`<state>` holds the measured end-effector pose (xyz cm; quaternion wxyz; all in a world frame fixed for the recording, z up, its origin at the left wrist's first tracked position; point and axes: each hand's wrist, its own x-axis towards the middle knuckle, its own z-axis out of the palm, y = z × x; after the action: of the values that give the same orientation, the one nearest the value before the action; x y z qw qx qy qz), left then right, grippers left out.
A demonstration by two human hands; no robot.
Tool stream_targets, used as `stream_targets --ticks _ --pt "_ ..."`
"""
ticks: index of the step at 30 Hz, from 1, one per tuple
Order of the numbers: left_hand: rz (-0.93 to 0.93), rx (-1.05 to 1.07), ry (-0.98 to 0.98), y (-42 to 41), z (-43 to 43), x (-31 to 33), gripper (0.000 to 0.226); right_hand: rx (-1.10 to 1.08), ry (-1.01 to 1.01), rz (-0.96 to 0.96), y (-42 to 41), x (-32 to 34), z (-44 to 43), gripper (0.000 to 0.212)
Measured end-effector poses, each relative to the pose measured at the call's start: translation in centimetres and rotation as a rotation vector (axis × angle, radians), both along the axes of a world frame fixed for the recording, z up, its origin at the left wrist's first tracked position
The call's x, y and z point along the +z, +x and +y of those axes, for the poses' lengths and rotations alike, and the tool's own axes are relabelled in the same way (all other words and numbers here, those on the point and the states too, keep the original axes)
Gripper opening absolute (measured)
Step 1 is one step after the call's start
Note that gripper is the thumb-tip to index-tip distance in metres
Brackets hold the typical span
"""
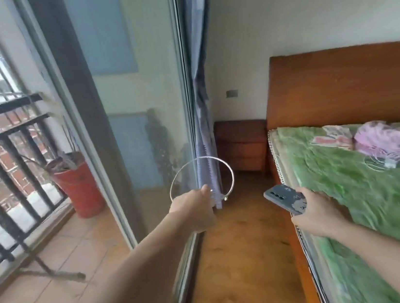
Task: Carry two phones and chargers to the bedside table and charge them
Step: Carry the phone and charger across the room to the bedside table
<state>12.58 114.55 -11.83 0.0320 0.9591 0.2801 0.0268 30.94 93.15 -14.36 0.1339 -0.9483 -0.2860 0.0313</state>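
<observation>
Held well short of the bedside table (242, 143): looped charger cable (231, 172) gripped in left hand (196, 209), phone (285, 199) gripped in right hand (316, 212), long axis angled roughly toward the table; neither hand judged clearly nearer.

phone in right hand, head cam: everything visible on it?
The phone is a grey-blue slab seen from the back, probably cased. Small dark camera lenses sit near its far end; a pale cartoon print marks the near end. It is held back-up, far end pointing ahead-left, in the air beside the edge of the bed. The right hand grips its near end; nothing else touches it. No cable shows in it. Screen hidden.
</observation>
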Motion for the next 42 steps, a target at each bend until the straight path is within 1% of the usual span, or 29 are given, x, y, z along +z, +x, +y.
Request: stream_targets --ticks 3,6,11,15,19,23,28,31,34,39,40,42 --pt "0.014 -0.064 -0.030 5.7 4.8 0.1 0.036 -0.062 0.009 -0.028 4.1 0.2 2.9 0.068" --pt "-0.012 -0.071 -0.111 11.7 8.3 0.0 0.037 -0.085 0.003 -0.006 8.0 -0.2 5.5 0.063" --pt "-0.036 -0.103 -0.134 22.5 13.3 -1.3 0.044 -0.168 0.026 0.053 15.9 -2.4 10.6 0.068" --pt "-0.027 -0.093 -0.094 31.1 17.3 -2.5 0.034 -0.150 0.071 0.117 24.5 -4.1 15.9 0.068" --pt "0.061 -0.079 -0.088 39.1 21.2 -2.7 0.032 -0.127 0.072 0.229 33.1 -4.9 20.7 0.068" --pt "0.040 -0.091 -0.101 46.2 24.2 -2.2 0.031 -0.131 0.078 0.305 40.7 -4.2 24.8 0.074" --pt "0.029 -0.085 -0.133 54.3 29.5 -2.9 0.031 -0.106 0.058 0.302 48.7 -4.1 30.0 0.077" --pt "0.037 -0.092 -0.171 60.0 33.7 -4.6 0.028 -0.105 0.038 0.304 54.5 -4.9 34.3 0.078" --pt "0.029 -0.101 -0.187 66.9 39.6 -6.4 0.028 -0.102 0.021 0.311 60.9 -5.7 39.7 0.073" --pt "0.021 -0.068 -0.267 78.0 49.7 -7.2 0.043 -0.141 -0.030 0.317 71.2 -5.5 49.0 0.062" --pt "0.029 -0.073 -0.267 79.7 51.3 -7.3 0.045 -0.133 -0.049 0.303 72.9 -5.3 50.6 0.062" --pt "0.050 -0.085 -0.259 83.3 54.7 -7.8 0.047 -0.122 -0.051 0.277 76.2 -5.2 53.8 0.069"
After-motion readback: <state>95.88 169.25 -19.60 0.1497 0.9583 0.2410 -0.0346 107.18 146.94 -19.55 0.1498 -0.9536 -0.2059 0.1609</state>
